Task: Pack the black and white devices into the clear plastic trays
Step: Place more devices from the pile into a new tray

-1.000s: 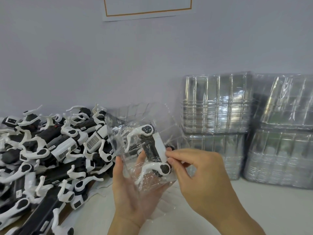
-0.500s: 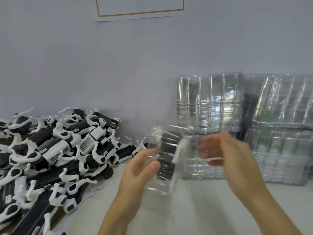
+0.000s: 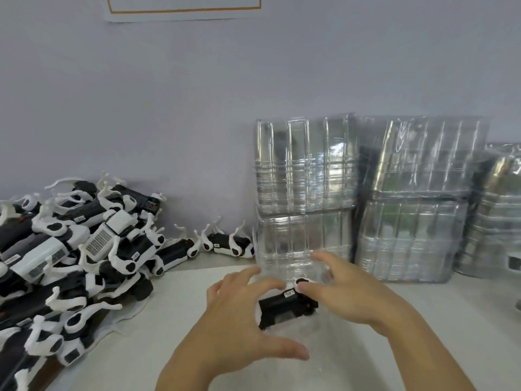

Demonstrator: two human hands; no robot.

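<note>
a black and white device point(image 3: 284, 307) lies on the table point(image 3: 423, 334), near the stacked clear trays point(image 3: 304, 193). its long axis runs left-right, a little tilted. the left hand point(image 3: 239, 314) and right hand point(image 3: 346, 294) spread their fingers over it; whether they grip it i cannot tell.

text: none legible | device point(image 3: 284, 307) between the hands: small white label, print blurred | pile of devices point(image 3: 70, 255) at 9 o'clock: barcode-like grid and white stickers, unreadable | wall sheet point(image 3: 183, 8) at 12 o'clock: orange frame only
</note>
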